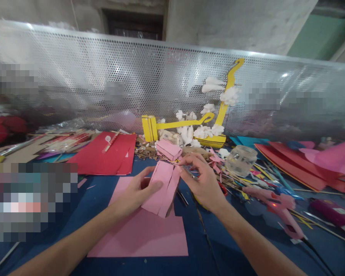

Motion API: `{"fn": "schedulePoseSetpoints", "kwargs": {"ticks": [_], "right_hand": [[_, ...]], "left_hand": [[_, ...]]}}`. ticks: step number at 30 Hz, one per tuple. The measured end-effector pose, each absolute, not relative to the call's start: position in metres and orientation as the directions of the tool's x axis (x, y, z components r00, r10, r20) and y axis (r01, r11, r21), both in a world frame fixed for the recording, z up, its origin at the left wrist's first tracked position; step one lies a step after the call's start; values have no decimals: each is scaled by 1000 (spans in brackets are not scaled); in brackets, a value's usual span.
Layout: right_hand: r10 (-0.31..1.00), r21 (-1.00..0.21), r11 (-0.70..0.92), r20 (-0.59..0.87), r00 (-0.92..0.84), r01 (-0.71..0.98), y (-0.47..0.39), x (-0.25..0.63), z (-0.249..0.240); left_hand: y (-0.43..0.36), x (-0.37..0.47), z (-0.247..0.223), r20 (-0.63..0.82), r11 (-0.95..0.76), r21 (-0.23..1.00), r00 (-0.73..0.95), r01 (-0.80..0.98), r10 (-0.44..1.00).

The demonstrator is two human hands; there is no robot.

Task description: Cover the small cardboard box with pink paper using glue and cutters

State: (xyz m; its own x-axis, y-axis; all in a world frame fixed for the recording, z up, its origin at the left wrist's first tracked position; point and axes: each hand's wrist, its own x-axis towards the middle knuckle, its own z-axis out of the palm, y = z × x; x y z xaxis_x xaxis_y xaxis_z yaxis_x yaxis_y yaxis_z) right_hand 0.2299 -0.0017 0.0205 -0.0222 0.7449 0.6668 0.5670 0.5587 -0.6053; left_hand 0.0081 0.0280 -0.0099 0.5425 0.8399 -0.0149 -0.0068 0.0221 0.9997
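Observation:
My left hand grips a pink paper-covered box by its left side, thumb lying on top. At the box's upper right corner, my right hand has thumb and index finger pinched together; whatever is between them is too small to make out. Dark seams run along the top of the box. Below it, a pink sheet lies on the blue table. Just beyond the box sits a smaller pink piece.
Red sheets lie at left. A pink glue gun, a clear jar, paper scraps and sticks cover the right. Yellow shapes with white flowers stand before a perforated metal panel.

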Motion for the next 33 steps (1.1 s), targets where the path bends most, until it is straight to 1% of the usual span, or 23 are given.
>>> {"fn": "schedulePoseSetpoints", "kwargs": {"ticks": [15,19,25,27,29,31,33], "right_hand": [[747,-603,555,665,-23,573,-1,231,21],[745,-605,552,667,-14,574,-1,232,20],[711,-610,551,701,64,569,-1,234,21],[700,-586,559,712,45,587,-2,234,21],[689,-532,589,724,-33,609,-4,232,21],[666,-446,639,729,-160,626,-6,230,18],[643,-335,671,707,-293,662,-8,229,15]], "left_hand": [[28,7,-9,27,-29,1000,568,-6,822],[28,8,-8,23,-20,1000,568,-12,823],[38,8,-15,-47,77,996,415,-54,908],[42,8,-19,-57,96,991,358,-91,932],[45,8,-19,-63,109,986,319,-129,946],[45,9,-18,-58,109,982,303,-153,951],[44,10,-16,-53,105,981,295,-162,954]]}}
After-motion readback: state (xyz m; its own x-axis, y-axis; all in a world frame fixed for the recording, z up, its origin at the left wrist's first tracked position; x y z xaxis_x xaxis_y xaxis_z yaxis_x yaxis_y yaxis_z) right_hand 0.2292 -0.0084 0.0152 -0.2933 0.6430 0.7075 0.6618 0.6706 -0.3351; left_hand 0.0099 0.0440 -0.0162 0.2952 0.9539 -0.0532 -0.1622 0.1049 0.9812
